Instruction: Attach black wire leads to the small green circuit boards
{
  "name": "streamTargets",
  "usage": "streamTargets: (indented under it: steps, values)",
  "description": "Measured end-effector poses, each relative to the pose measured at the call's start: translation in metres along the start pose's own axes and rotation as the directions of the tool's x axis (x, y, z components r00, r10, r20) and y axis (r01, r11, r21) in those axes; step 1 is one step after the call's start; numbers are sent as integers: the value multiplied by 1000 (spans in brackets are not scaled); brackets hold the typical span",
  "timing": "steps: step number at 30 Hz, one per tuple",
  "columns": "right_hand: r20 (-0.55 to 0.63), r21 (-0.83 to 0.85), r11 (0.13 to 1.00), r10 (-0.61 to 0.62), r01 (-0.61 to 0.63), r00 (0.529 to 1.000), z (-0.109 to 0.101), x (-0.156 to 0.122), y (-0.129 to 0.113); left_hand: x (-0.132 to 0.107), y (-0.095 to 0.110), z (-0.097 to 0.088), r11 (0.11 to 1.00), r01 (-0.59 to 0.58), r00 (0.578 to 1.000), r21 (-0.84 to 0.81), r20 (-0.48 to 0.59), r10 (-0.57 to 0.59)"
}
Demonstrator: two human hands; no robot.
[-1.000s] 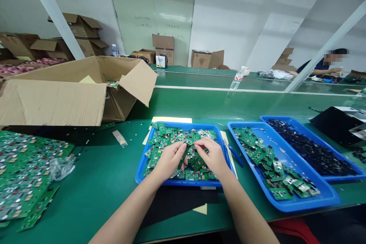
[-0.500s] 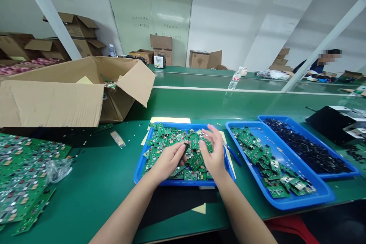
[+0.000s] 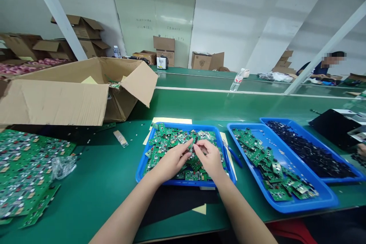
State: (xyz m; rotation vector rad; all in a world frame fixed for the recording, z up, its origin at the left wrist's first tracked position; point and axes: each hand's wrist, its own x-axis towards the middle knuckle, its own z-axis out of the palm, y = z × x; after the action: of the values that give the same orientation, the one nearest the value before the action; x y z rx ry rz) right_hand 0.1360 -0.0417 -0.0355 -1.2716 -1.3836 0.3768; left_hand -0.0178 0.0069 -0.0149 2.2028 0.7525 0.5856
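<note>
A blue tray (image 3: pixel 141 171) in front of me is heaped with small green circuit boards (image 3: pixel 162 141). Both my hands are over the pile. My left hand (image 3: pixel 171 160) and my right hand (image 3: pixel 208 156) meet at their fingertips and pinch one small green board (image 3: pixel 191 146) between them, just above the heap. Both forearms reach in from the bottom edge of the view.
Right of it stand a blue tray (image 3: pixel 314 202) with green boards and a blue tray (image 3: pixel 337 156) of black parts. Blue-handled cutters (image 3: pixel 233 152) lie between trays. An open cardboard box (image 3: pixel 71 91) and large board panels (image 3: pixel 25 167) are at left. Another person (image 3: pixel 323 68) sits far right.
My right hand, which was spread over the far part of the pile, has come back to the left hand, and the two now pinch a board together.
</note>
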Motion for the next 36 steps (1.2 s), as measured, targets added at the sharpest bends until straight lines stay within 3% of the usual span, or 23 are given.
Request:
streamTargets:
  steps: [5,7,9,11,13,15,17,19,21,25,28,32,36]
  values:
    - [21,-44,981,-190,191,982,-6,2,-3,2,-4,0,999,-13,999,51,-47,16]
    - [67,-2,978,-206,207,976,-8,2,-3,1,-5,-1,997,-34,993,68,-106,42]
    - [103,112,987,-126,115,987,-10,2,0,1,-7,-2,991,-81,976,111,-195,102]
    - [157,283,956,28,-72,987,-11,1,3,0,-9,-3,970,-155,938,185,-282,204]
    - [280,434,857,163,-276,946,-9,0,5,-1,-10,-4,931,-232,881,282,-344,324]
    - [421,504,753,213,-423,882,-5,-2,6,0,-12,-4,882,-275,821,382,-385,423]
    - [495,531,694,212,-487,842,-2,-2,5,0,-14,-4,832,-303,761,465,-407,505]
    - [501,553,666,213,-500,838,0,-2,3,1,-15,-4,796,-326,713,510,-420,561]
    - [507,576,632,221,-519,833,0,-2,0,2,-15,-3,788,-346,693,509,-429,580]
    - [575,573,522,293,-631,764,-3,1,-4,2,-14,-2,826,-379,747,417,-389,539]
    - [594,550,504,324,-666,736,-5,3,-4,2,-15,-2,846,-416,776,333,-355,521]
    - [557,549,535,340,-643,758,-5,3,-3,2,-17,-2,893,-409,828,188,-334,449]
    - [389,526,660,374,-536,842,-2,3,-5,3,-14,-1,967,-252,928,-29,-290,233]
